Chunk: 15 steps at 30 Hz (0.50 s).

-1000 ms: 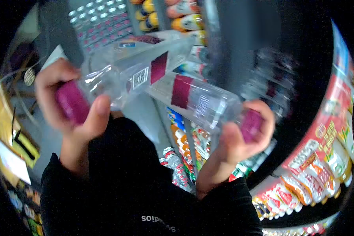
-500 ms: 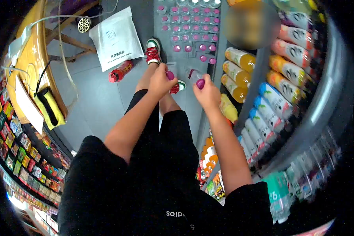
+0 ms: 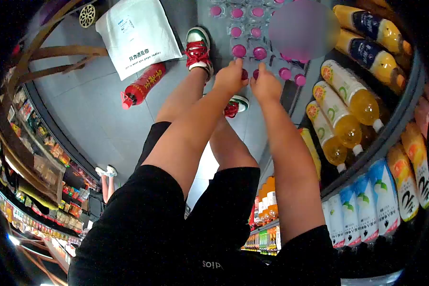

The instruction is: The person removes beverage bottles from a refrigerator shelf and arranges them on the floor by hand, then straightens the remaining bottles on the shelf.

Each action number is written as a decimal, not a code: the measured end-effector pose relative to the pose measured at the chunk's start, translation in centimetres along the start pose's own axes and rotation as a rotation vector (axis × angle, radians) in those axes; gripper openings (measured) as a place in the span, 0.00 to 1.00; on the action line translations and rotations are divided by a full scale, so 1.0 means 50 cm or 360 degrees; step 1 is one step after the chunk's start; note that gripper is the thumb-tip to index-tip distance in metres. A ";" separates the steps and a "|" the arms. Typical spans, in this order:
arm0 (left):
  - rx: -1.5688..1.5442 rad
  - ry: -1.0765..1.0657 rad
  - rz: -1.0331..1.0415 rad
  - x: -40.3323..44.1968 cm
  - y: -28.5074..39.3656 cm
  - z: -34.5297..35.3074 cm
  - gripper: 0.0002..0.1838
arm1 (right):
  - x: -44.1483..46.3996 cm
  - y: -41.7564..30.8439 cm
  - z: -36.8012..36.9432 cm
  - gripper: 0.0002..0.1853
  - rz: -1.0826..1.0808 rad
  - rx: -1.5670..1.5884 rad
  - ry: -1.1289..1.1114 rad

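Looking down at one grey tiled floor (image 3: 128, 138). Reaching forward over it with two bare arms, left arm (image 3: 181, 128) slanting inward from lower left, right arm (image 3: 293, 157) nearly straight, leaning inward. Lying beyond, one white printed plastic bag (image 3: 136, 35), touching one red plastic bottle (image 3: 144, 86). At right, on a shelf, three bottles of yellow drink (image 3: 341, 114), below two bottles with dark blue labels (image 3: 372, 47). Between and beside the legs, two green-and-white shoes with red laces (image 3: 198, 50). Ahead, clear plastic bottles with at least nine pink caps (image 3: 239, 51). Near them, slightly apart, left hand (image 3: 230, 78) closed around one dark purple cap (image 3: 244, 74), right hand (image 3: 266, 86) around another purple cap (image 3: 256, 74), both with bottle bodies hidden.
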<state>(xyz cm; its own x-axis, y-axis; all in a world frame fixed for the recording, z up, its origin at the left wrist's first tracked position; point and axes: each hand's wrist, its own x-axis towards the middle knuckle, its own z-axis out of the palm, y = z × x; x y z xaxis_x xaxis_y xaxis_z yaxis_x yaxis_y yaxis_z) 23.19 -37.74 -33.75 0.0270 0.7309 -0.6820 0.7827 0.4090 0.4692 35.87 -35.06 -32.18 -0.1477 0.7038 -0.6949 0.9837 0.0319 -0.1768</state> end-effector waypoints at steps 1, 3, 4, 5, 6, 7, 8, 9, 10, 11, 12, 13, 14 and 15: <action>-0.0001 0.0006 0.0056 0.006 -0.008 0.005 0.30 | 0.011 0.002 0.012 0.26 -0.0010 0.0010 0.0007; -0.0008 0.0026 0.0062 0.014 -0.010 0.013 0.30 | 0.024 -0.002 0.017 0.26 0.0046 0.0066 0.0062; -0.0030 0.0059 0.0075 0.016 -0.009 0.016 0.30 | 0.028 -0.003 0.016 0.27 0.0098 0.0104 0.0129; -0.0037 0.0051 0.0072 0.014 -0.008 0.020 0.30 | 0.028 -0.001 0.018 0.27 0.0103 0.0099 0.0120; -0.0042 0.0038 0.0032 0.014 -0.004 0.023 0.31 | 0.029 0.002 0.018 0.27 0.0117 0.0093 0.0093; -0.0046 0.0027 -0.0005 0.013 0.002 0.024 0.31 | 0.028 0.007 0.014 0.28 0.0132 0.0087 0.0069; -0.0055 0.0026 0.0003 0.012 0.005 0.029 0.31 | 0.027 0.015 0.016 0.28 0.0138 0.0077 0.0073; -0.0097 0.0080 -0.0042 0.011 0.008 0.030 0.31 | 0.025 0.020 0.019 0.29 0.0190 0.0225 0.0120; -0.0138 0.0137 -0.0087 0.009 0.011 0.030 0.30 | 0.021 0.025 0.019 0.29 0.0240 0.0375 0.0168; -0.0142 0.0140 -0.0081 0.002 0.020 0.018 0.30 | 0.015 0.024 0.013 0.29 0.0241 0.0370 0.0175; -0.0139 0.0074 -0.0154 -0.007 0.028 0.004 0.29 | 0.006 0.022 0.005 0.30 0.0311 0.0513 0.0152; -0.0135 0.0013 -0.0223 -0.018 0.038 -0.013 0.27 | -0.004 0.019 -0.005 0.30 0.0379 0.0657 0.0133; -0.0135 0.0026 -0.0209 -0.028 0.044 -0.031 0.27 | -0.020 0.014 -0.020 0.30 0.0375 0.0656 0.0153; -0.0058 -0.0034 -0.0204 -0.041 0.049 -0.052 0.26 | -0.042 0.009 -0.034 0.28 0.0383 0.0694 0.0189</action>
<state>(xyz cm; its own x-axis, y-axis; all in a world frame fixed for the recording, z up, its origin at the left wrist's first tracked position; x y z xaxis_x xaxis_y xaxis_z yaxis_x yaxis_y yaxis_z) 23.42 -36.81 -29.75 -0.0583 0.6599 -0.7491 0.7572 0.5182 0.3975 36.79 -35.32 -29.62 0.1155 0.7312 -0.6723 0.8506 -0.4223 -0.3132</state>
